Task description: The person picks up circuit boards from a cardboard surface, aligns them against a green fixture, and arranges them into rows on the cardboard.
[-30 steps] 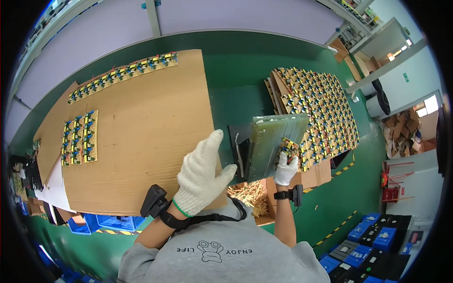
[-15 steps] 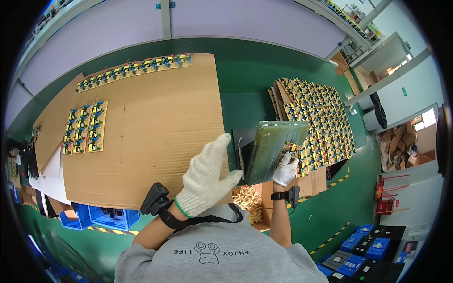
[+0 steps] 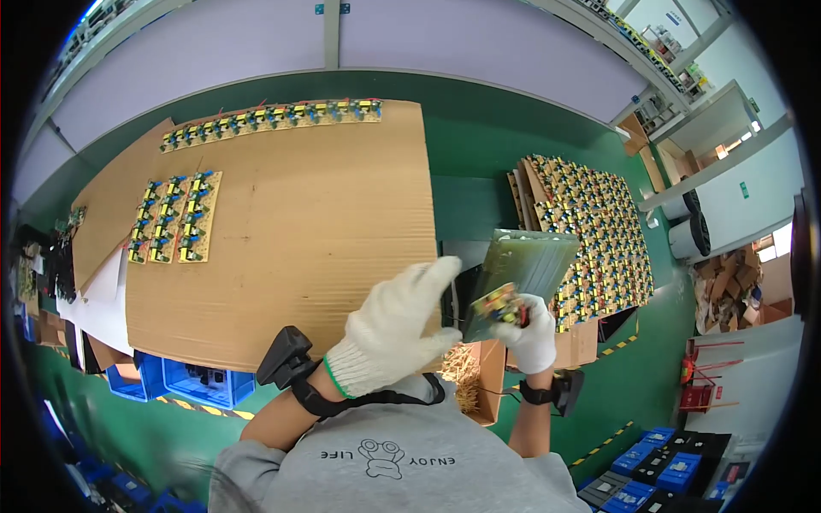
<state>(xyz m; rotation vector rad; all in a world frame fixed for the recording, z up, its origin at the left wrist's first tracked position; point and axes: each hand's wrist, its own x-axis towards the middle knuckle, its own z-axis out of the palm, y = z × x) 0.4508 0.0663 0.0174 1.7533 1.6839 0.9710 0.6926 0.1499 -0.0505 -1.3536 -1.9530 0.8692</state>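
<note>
Gripped in my white-gloved right hand [image 3: 532, 335] is a small circuit board [image 3: 499, 306] carrying yellow, green and dark parts. It is tilted in front of a translucent greenish panel [image 3: 534, 252], overlapping its lower part. My left hand [image 3: 398, 316], in a cream knitted glove with green trim, hovers over the cardboard sheet's right edge. Its thumb and fingers are spread, with nothing between them. Three board strips [image 3: 199, 218] lie side by side on the left of the cardboard sheet [image 3: 316, 205]. A long row of boards [image 3: 274, 120] runs along its far edge.
Right of the panel, many circuit boards [image 3: 603, 239] cover a stack of cardboard. Below my hands stands an open carton [image 3: 486, 385] with thin straw-coloured pieces in it. Blue bins [image 3: 205, 385] sit under the cardboard sheet's near edge. Blue and black crates [image 3: 641, 470] stand at lower right.
My right hand has come back from beside the panel with the circuit board, now tilted in front of the panel. My left hand stays spread. The whole view has shifted slightly.
</note>
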